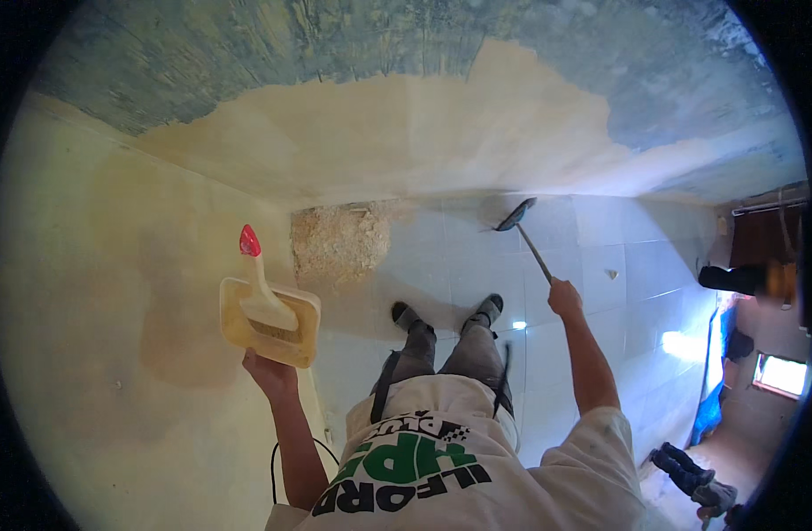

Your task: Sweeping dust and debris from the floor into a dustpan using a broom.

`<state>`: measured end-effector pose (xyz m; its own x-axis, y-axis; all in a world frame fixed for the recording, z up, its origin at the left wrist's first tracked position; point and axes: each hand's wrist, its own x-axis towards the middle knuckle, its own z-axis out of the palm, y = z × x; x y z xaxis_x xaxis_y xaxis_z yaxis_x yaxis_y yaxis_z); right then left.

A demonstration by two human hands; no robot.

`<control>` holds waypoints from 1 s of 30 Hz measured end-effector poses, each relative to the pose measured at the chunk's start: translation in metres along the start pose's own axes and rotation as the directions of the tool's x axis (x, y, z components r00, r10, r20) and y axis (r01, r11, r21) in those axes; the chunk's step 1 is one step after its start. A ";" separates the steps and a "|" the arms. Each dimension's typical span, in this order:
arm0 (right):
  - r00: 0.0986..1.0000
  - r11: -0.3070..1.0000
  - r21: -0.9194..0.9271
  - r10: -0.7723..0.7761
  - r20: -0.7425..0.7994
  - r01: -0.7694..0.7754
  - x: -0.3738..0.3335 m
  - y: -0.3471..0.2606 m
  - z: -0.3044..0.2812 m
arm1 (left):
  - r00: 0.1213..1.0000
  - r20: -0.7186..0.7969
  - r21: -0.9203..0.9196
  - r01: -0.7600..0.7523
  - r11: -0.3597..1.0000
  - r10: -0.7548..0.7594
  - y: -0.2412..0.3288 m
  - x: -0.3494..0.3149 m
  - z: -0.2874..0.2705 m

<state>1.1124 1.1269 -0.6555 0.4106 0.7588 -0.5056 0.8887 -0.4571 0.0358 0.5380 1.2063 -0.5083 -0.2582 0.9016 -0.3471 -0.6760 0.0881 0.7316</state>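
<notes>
At the left, my left hand (271,372) is closed on the near edge of a shallow cream plastic tub (311,319). A wide flat paintbrush (262,296) with a pale handle and a red tip lies tilted in the tub, its bristles inside. Out to the right, my right hand (565,298) is wrapped round the thin handle of a long-handled tool (535,251). That tool has a dark, flat, slanted head (516,215) near the foot of the facing wall; its exact kind cannot be made out.
Ahead, the wall (379,133) is smooth beige below and rough blue-grey above. Broken rubble (339,243) lies in the floor corner beside my feet. Pale tiles (600,265) cover the floor. Another person (696,478) is at the lower right, near a blue sheet (707,416).
</notes>
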 end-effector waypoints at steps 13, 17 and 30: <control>0.935 0.935 0.161 -0.337 0.113 0.317 0.006 -0.162 0.043 | 0.999 -0.011 0.047 -0.046 0.998 0.046 -0.016 -0.058 0.006; 0.923 0.912 0.243 -0.367 0.115 0.332 -0.038 -0.116 0.029 | 0.999 -0.005 0.042 -0.042 0.998 0.043 -0.011 -0.096 0.003; 0.989 0.992 0.121 -0.053 0.139 0.036 -0.183 0.204 0.050 | 0.993 0.110 0.009 -0.044 0.999 0.043 -0.105 -0.198 0.048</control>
<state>1.2085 0.8721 -0.5987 0.3304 0.7098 -0.6221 0.8716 -0.4823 -0.0875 0.6932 1.0391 -0.4885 -0.2095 0.9455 -0.2493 -0.6581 0.0522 0.7511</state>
